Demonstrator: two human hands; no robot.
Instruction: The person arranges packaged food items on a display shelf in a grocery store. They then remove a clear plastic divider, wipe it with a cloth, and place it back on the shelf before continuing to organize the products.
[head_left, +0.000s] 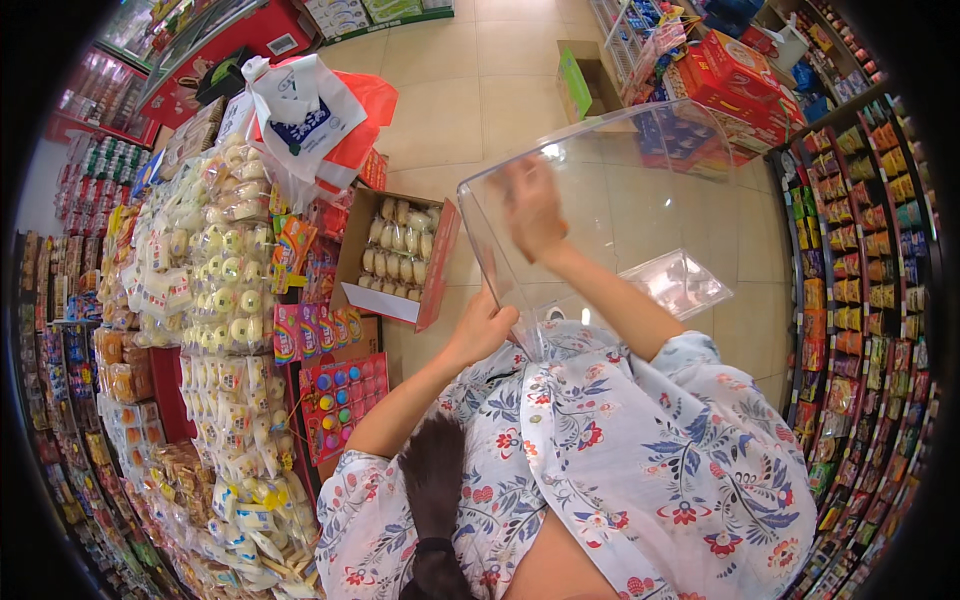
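A large clear plastic box is held up in front of my body, tilted. My left hand grips its near lower edge with the thumb folded over. My right hand is blurred and seen through or against the clear wall; whether it holds anything cannot be made out. Below my right forearm, a flat clear plastic lid or tray lies low near the floor.
An open cardboard box of packaged round pastries stands to the left, beside a display heaped with wrapped baked goods. White and red plastic bags sit above it. Snack shelves line the right; an open carton stands on the tiled floor ahead.
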